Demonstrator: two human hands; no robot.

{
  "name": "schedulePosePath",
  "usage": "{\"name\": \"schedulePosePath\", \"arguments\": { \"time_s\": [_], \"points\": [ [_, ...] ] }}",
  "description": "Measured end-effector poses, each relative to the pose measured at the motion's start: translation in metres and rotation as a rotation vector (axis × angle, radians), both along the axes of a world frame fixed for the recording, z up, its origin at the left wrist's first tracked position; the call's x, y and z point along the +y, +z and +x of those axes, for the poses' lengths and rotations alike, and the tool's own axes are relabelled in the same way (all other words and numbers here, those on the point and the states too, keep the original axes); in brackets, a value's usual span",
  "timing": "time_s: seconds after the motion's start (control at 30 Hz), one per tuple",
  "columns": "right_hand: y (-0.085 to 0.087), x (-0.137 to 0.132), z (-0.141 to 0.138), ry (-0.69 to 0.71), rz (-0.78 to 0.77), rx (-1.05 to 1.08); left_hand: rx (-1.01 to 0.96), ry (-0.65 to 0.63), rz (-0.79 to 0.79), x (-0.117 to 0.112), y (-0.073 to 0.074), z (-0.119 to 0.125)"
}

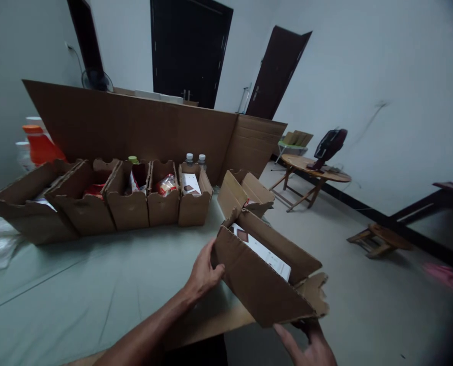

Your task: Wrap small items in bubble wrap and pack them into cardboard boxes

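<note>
Between my two hands is a narrow open-topped cardboard box (264, 279), tilted over the table's right corner. A white carton (262, 251) with a brown square printed on it lies inside. My left hand (205, 269) grips the box's left end, its thumb against the near side. At the lower right end, my right hand (310, 345) supports the box from below; part of its fingers is hidden underneath. Just behind stands another cardboard box (230, 193) with something red and white partly visible inside.
A row of cardboard boxes (129, 208) holding packaged goods lines the back of the green-covered table (134, 279). Behind it rises a cardboard panel (146, 127). Bottles (41, 142) stand at the left. A round table (313, 168) and a wooden stool (379, 239) are on the right.
</note>
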State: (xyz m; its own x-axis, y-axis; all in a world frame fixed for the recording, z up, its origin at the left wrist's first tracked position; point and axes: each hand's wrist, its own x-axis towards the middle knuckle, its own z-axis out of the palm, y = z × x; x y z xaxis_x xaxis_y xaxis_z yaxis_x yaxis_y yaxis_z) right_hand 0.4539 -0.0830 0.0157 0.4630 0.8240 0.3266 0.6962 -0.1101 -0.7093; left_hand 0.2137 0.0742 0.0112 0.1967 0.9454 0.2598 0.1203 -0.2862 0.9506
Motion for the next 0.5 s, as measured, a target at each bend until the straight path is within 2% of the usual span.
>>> {"name": "schedulePosePath", "arguments": {
  "time_s": [0.1, 0.23, 0.33, 0.4, 0.5],
  "points": [
    [0.003, 0.027, -0.025, 0.037, 0.046, 0.009, 0.003, 0.082, 0.028, -0.012, -0.012, -0.015],
    [0.011, 0.065, -0.072, 0.261, -0.001, 0.104, 0.034, 0.381, -0.053, -0.05, -0.027, -0.073],
    [0.013, 0.093, -0.122, 0.474, -0.03, 0.203, 0.071, 0.6, -0.119, -0.075, -0.024, -0.126],
    [0.013, 0.109, -0.151, 0.63, -0.025, 0.288, 0.117, 0.709, -0.162, -0.083, -0.018, -0.159],
    [0.01, 0.128, -0.166, 0.794, -0.033, 0.296, 0.19, 0.811, -0.216, -0.085, -0.014, -0.196]
  ]
}}
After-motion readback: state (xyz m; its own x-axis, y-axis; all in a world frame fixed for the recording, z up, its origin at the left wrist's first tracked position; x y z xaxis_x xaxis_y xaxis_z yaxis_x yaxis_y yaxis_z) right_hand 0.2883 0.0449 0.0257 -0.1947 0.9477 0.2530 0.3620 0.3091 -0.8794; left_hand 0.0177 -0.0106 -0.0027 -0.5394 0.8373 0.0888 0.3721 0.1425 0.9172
